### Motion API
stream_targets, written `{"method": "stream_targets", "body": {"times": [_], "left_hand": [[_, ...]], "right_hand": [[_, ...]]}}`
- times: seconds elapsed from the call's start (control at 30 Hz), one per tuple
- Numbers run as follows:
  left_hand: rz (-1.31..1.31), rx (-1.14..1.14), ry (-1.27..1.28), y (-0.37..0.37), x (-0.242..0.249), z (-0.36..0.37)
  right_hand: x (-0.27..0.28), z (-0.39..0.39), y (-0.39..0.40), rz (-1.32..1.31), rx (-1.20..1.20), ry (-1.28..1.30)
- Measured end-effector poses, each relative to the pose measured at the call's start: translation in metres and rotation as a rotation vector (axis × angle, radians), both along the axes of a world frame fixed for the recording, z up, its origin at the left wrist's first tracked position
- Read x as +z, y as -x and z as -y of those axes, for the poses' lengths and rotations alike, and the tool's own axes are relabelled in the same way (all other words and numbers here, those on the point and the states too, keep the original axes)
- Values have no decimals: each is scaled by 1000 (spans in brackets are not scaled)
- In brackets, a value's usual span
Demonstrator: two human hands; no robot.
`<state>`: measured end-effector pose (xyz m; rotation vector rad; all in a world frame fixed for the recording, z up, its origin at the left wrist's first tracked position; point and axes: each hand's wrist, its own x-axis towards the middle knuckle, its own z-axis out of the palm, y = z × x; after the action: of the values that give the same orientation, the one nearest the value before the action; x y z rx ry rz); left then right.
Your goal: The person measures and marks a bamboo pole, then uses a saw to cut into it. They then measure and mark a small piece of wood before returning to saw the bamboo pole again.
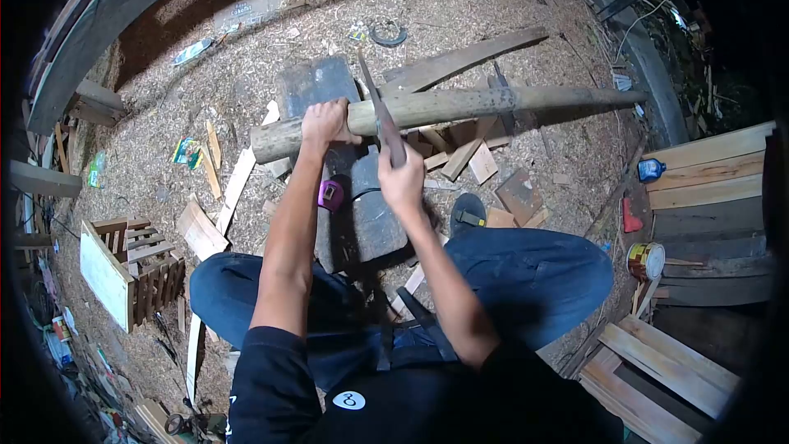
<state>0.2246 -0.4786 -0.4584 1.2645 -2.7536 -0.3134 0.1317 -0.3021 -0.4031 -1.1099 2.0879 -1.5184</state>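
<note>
A long round log [444, 107] lies across a dark, worn wooden block [366, 230] in front of my knees. My left hand [326, 123] grips the log near its left end, with the thumb towards the blade. In my right hand [401, 178] is the handle of a hand saw [380, 115]. Its long tapering blade crosses the log just right of my left hand, tip pointing away from me. The blade's teeth are too small to make out. A purple tape measure [330, 195] sits on the block below my left hand.
Wood offcuts [483, 163] lie beneath the log, and a plank [468, 57] lies behind it. A slatted wooden crate [131, 271] stands at left. At right are a can [645, 261], a blue bottle [651, 170] and stacked boards [666, 362]. Wood shavings cover the ground.
</note>
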Motion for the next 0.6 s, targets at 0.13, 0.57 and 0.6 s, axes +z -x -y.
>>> {"method": "stream_targets", "body": {"times": [0.13, 0.57, 0.6], "left_hand": [[18, 3, -26, 0, 6, 4], [-44, -33, 22, 0, -17, 5], [-47, -38, 24, 0, -15, 6]], "right_hand": [[15, -73, -27, 54, 8, 125], [19, -66, -10, 129, -21, -32], [7, -35, -3, 68, -20, -43]]}}
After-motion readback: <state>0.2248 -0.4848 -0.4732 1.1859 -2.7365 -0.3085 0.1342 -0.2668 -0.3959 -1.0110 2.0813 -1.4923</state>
